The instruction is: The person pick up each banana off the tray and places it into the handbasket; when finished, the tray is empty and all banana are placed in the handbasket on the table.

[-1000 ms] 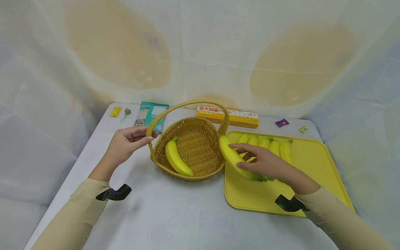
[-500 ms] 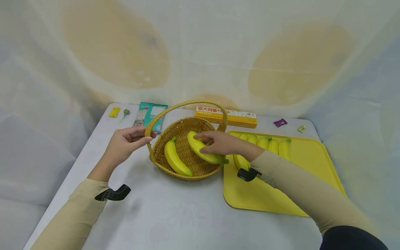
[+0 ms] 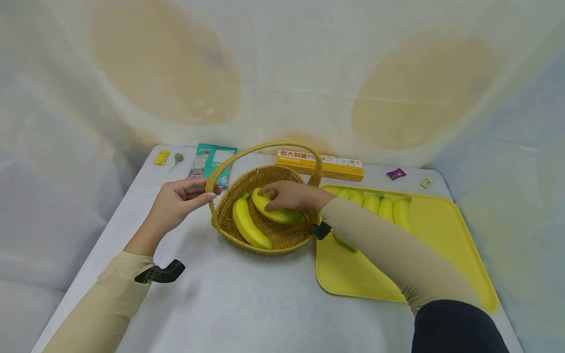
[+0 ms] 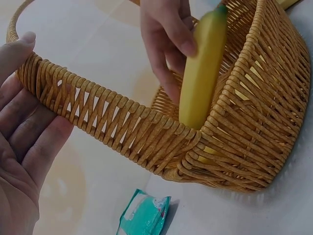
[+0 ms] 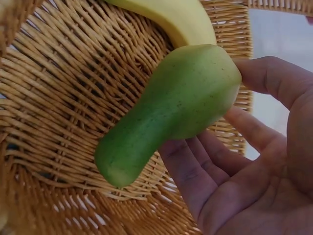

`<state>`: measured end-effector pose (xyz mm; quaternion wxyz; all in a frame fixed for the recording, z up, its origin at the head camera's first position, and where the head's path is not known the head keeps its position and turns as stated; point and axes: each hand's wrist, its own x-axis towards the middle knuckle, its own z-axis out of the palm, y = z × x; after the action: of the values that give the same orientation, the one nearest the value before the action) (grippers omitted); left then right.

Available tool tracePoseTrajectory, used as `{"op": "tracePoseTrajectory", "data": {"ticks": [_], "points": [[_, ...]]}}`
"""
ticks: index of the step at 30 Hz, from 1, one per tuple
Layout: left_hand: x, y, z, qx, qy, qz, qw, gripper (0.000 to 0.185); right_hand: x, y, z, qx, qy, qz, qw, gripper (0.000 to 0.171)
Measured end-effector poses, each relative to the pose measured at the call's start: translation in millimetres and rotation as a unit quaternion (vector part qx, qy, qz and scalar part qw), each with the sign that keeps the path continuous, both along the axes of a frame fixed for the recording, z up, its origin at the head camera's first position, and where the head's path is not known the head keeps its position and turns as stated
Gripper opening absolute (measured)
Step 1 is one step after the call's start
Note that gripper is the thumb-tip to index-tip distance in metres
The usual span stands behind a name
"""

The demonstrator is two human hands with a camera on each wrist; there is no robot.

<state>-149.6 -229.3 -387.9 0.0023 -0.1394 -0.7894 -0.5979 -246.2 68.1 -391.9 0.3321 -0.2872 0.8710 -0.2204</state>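
Carried off the tray (image 3: 441,230) and lowered inside the basket (image 3: 282,238), the banana (image 3: 273,212) lies beside another banana (image 3: 248,226), right hand (image 3: 289,194) grasping it, left hand (image 3: 176,203) gripping the handle (image 3: 229,164) — sleeve hiding part of the tray's bananas (image 3: 388,208).

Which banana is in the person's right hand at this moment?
The banana lying across the middle of the wicker basket, under the right hand. The other basket banana lies untouched beside it; the rest sit on the yellow tray.
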Motion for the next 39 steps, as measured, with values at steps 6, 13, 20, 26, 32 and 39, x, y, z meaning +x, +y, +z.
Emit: {"op": "tracePoseTrajectory", "data": {"ticks": [6, 13, 20, 26, 32, 39], "points": [[-0.7, 0, -0.5, 0.002, 0.006, -0.008, 0.9999, 0.032, -2.6, -13, -6.4, 0.003, -0.008, 0.002, 1.0, 0.06], [-0.6, 0, 1.0, -0.004, 0.0, 0.002, 1.0, 0.033, 8.8, -33, -12.0, -0.001, -0.043, -0.045, 0.998, 0.076], [-0.7, -1, 1.1, -0.006, 0.001, 0.003, 1.0, 0.032, 15.2, -42, -18.0, 0.022, -0.038, -0.052, 0.998, 0.084], [-1.1, 0, 0.2, 0.002, 0.004, -0.007, 1.0, 0.033, 16.3, -42, -20.2, 0.026, -0.036, -0.044, 0.998, 0.086], [-1.2, 0, -1.1, 0.002, 0.004, -0.003, 1.0, 0.032, 17.8, -40, -19.8, 0.024, -0.023, -0.028, 0.999, 0.086], [-0.4, -1, -0.6, 0.004, 0.001, -0.004, 1.0, 0.033, 19.0, -26, -16.8, 0.012, 0.02, -0.023, 0.999, 0.078]]}}
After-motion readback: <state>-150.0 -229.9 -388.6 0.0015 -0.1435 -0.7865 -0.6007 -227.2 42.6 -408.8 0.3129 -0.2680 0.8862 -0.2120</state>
